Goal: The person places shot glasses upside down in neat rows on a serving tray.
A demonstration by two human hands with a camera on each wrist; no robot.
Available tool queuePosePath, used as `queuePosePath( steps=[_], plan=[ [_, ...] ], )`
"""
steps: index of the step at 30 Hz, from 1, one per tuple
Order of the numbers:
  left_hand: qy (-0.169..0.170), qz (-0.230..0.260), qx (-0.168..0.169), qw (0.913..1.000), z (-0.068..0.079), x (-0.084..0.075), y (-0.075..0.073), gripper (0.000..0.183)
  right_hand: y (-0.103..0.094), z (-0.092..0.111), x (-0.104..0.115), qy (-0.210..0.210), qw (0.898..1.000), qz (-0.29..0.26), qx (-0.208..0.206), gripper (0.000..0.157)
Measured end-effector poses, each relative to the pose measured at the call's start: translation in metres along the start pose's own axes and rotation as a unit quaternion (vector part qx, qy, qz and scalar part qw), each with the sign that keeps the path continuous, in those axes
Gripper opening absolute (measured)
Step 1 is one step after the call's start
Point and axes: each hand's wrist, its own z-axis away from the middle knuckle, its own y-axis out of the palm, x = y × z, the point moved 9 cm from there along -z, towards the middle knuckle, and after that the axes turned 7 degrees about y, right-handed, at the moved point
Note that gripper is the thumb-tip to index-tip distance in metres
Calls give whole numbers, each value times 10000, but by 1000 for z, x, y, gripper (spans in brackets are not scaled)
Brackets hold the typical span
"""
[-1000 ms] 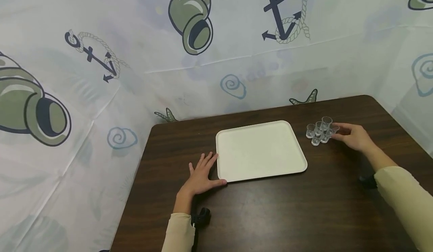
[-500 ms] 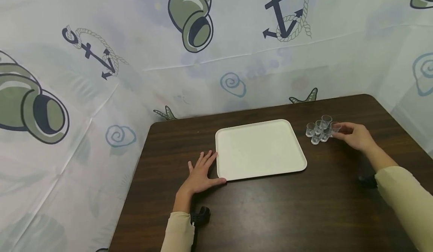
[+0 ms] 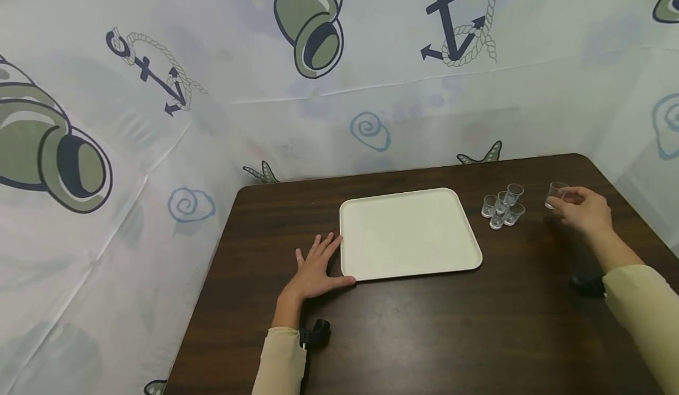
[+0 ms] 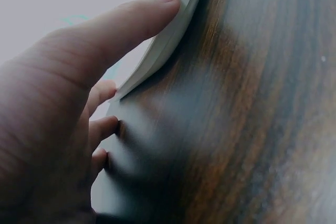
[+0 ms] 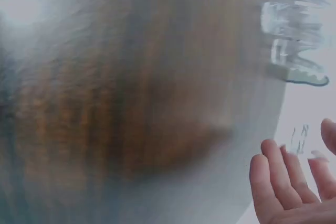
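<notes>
A small clear shot glass (image 3: 555, 193) is pinched between the thumb and fingers of my right hand (image 3: 590, 213) at the right side of the table. In the right wrist view this glass (image 5: 300, 139) shows faintly between the fingertips. Several matching shot glasses (image 3: 501, 203) stand close together, to the left of that hand. My left hand (image 3: 312, 272) is spread at the near left corner of a cream rectangular tray (image 3: 411, 236). Its thumb lies against the tray's rim (image 4: 176, 35) in the left wrist view, and its other fingers reach along the left side.
The dark wood-grain table (image 3: 424, 330) has a rounded far right corner. Behind it hangs a pale cloth (image 3: 297, 124) printed with shells and anchors. The glass cluster stands just beyond the tray's right edge.
My right hand has taken one shot glass from the cluster and moved it to the right, leaving a gap between them. My left hand and the tray stay in place.
</notes>
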Motion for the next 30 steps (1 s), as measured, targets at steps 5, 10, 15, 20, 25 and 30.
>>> queuePosePath(
  steps=[5, 10, 15, 20, 25, 30],
  plan=[
    [-85, -73, 106, 9999, 0, 3, 1, 105, -13, 2, 32, -478, 9972, -60, -577, 66],
    [-69, -65, 32, 10000, -1, 3, 1, 104, -16, 10, 78, -1278, 9840, 433, -1162, 52],
    [-46, -81, 70, 9999, -2, 1, 3, 104, 1, 26, 119, -2140, 9700, 634, -960, 43],
    [-78, -133, 82, 9998, -3, 2, 5, 105, 35, 43, 157, -3156, 9351, 1524, -524, 35],
    [-86, -79, 121, 9999, -2, 3, 6, 106, 72, 52, 174, -3626, 9025, 2323, -87, 32],
    [-84, -78, 109, 9999, -2, 4, 6, 106, 105, 57, 183, -4096, 8673, 2829, 24, 28]
  ],
)
